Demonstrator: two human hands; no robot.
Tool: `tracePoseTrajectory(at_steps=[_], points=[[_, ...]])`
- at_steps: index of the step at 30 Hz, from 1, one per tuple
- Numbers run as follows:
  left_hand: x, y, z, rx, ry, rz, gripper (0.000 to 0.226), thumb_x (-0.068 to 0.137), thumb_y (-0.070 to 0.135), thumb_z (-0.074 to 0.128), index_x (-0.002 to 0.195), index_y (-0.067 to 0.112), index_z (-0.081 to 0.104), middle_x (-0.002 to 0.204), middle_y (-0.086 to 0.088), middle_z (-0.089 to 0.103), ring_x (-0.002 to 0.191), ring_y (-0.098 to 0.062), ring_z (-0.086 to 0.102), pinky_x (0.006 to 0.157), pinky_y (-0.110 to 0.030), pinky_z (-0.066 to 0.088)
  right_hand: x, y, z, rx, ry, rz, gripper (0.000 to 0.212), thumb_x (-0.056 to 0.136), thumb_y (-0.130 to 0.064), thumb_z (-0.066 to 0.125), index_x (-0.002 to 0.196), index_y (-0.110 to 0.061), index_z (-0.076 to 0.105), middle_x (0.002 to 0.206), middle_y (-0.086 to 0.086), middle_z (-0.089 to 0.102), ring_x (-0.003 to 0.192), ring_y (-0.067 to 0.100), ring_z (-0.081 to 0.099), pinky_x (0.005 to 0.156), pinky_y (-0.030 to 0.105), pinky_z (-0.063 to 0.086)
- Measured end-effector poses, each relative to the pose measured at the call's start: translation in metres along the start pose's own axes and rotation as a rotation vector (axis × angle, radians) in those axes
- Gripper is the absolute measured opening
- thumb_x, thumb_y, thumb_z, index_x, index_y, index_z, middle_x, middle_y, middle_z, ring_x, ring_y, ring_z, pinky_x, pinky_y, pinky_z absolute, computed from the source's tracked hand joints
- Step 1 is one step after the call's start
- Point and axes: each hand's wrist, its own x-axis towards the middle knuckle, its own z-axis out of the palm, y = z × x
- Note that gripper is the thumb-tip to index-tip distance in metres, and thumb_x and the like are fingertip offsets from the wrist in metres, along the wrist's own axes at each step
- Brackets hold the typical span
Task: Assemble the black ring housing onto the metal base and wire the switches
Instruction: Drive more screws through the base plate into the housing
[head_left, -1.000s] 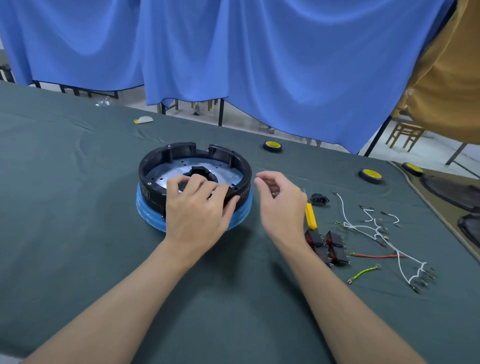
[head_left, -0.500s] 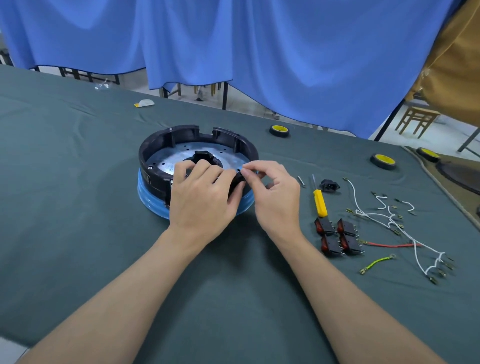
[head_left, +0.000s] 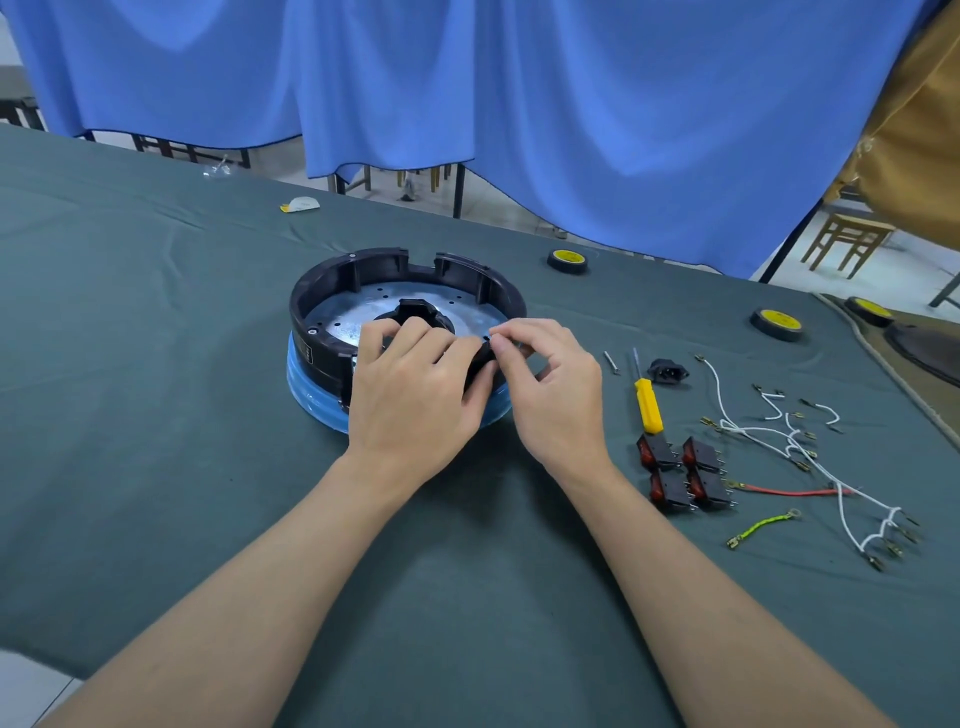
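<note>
Head view. Blue curtain (head_left: 623, 130) hangs behind a table draped in dark green cloth (head_left: 156, 415).

Black ring housing (head_left: 322, 296) sits on the metal base (head_left: 353, 317), left of the table's centre. The silvery, drilled plate shows inside the ring, and a blue-wrapped disc (head_left: 306, 389) lies beneath. A small pale label (head_left: 308, 354) is on the ring's left outer wall, its print too small to read.

Left hand (head_left: 415, 395) grips the near rim of the ring, fingers curled over the edge, as it did a second ago. Right hand (head_left: 556, 395) has forefinger and thumb pinched together at the rim's top edge, just beside the left thumb. Whether a small part lies between them cannot be told. One second ago this hand hung clear of the ring; half a second ago it had reached the rim.

White wires (head_left: 779, 436) with crimped terminals sprawl at right. A red wire (head_left: 789, 491) and a green-yellow wire (head_left: 761, 526) lie below them.

Four black switches (head_left: 685, 473) with red rockers are grouped in a square, unwired, just below a yellow-handled screwdriver (head_left: 648, 402).

Two tape rolls (head_left: 568, 260) (head_left: 776, 323) carry yellow labels with illegible marks.

A black socket (head_left: 667, 370) lies just beside the screwdriver's shaft, and a loose screw (head_left: 611, 362) lies near it on the other side.
</note>
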Motion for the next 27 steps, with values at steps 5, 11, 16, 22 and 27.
tracePoseTrajectory(at_steps=[5,11,16,22,27], points=[[-0.0004,-0.0008,0.0007,-0.005,0.013,-0.003,0.022,0.093,0.032,0.063,0.084,0.015,0.073,0.073,0.002,0.068,0.072,-0.024,0.063,0.08,-0.037,0.038,-0.0016,0.003,-0.0044,-0.032,0.014,-0.045,0.012,0.088,-0.014,0.066,0.093,-0.014,0.077,0.097,-0.009,0.067,0.093,0.013,0.062,0.07,0.026,0.045],[-0.0003,-0.0007,0.0004,-0.016,0.001,-0.006,0.022,0.092,0.032,0.063,0.084,0.014,0.073,0.073,0.002,0.069,0.073,-0.024,0.063,0.08,-0.037,0.038,0.0022,0.0009,-0.0051,-0.044,-0.012,-0.041,0.012,0.085,-0.008,0.066,0.089,-0.014,0.076,0.091,-0.01,0.068,0.087,0.011,0.061,0.074,0.026,0.049],[0.0008,-0.0008,-0.0006,-0.028,0.001,-0.014,0.022,0.091,0.031,0.064,0.082,0.014,0.073,0.073,0.001,0.069,0.073,-0.025,0.063,0.081,-0.037,0.037,0.0039,-0.0015,-0.0054,-0.065,-0.014,-0.042,0.012,0.084,-0.004,0.068,0.088,-0.011,0.076,0.089,-0.006,0.069,0.085,0.011,0.061,0.077,0.022,0.049],[0.0005,-0.0011,-0.0009,-0.036,-0.01,-0.011,0.022,0.092,0.031,0.063,0.083,0.014,0.073,0.073,0.001,0.069,0.073,-0.025,0.063,0.08,-0.037,0.037,0.0038,-0.0052,-0.0069,-0.228,-0.008,-0.151,0.011,0.085,-0.005,0.066,0.089,-0.008,0.076,0.09,0.0,0.071,0.085,0.012,0.059,0.077,0.012,0.043],[0.0006,-0.0007,-0.001,-0.041,-0.014,-0.013,0.021,0.091,0.031,0.064,0.084,0.014,0.073,0.073,0.001,0.069,0.073,-0.025,0.064,0.08,-0.037,0.037,0.0009,-0.003,-0.0083,-0.239,-0.052,-0.154,0.013,0.087,-0.007,0.064,0.091,-0.011,0.075,0.095,-0.003,0.068,0.087,0.012,0.059,0.074,0.022,0.047]])
